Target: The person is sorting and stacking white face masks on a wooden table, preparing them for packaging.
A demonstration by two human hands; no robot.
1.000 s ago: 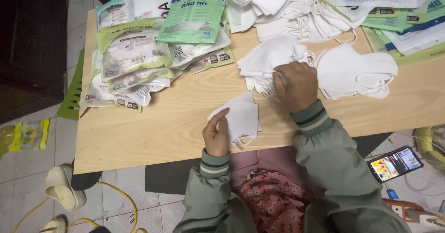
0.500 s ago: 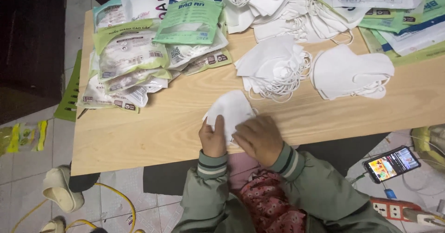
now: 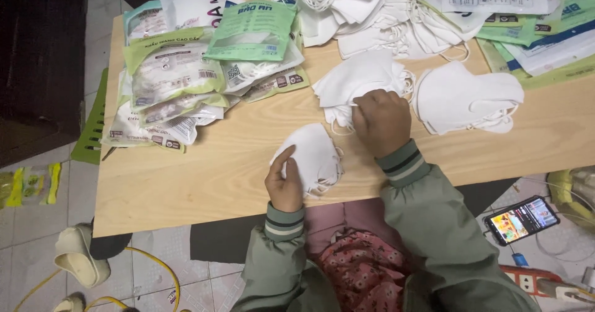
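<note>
- A person seated at a light wooden table [image 3: 186, 175] sorts white face masks, seen from a head-worn camera; the face is out of view and only the green-sleeved arms and hands show.
- Hidden or unclear: the right hand [image 3: 382, 121] covers the near edge of a small mask stack [image 3: 359, 82], so whether its curled fingers actually pinch a mask cannot be told. The large heap of loose masks [image 3: 372, 8] at twelve o'clock is cut off by the top edge, as are the printed sheets and green packets [image 3: 545, 26] at two o'clock.
- The left hand [image 3: 285, 182] rests at six o'clock on the table's near side, thumb and fingers laid on the left edge of a single folded mask [image 3: 313, 157]; it is pressing it flat rather than clenching it.
- That single folded mask is white, cup-folded and rounded, its thin ear loops trailing at its right and lower edge. It lies near the table's front edge, just beside and at seven o'clock from the small mask stack.
- A second mask pile [image 3: 465, 98] sits at three o'clock from the right hand, close but apart.
- Sealed mask packets [image 3: 186, 82], green and clear, overlap in a spread at ten o'clock.
- A lit phone [image 3: 522, 219] lies on the floor at four o'clock.
</note>
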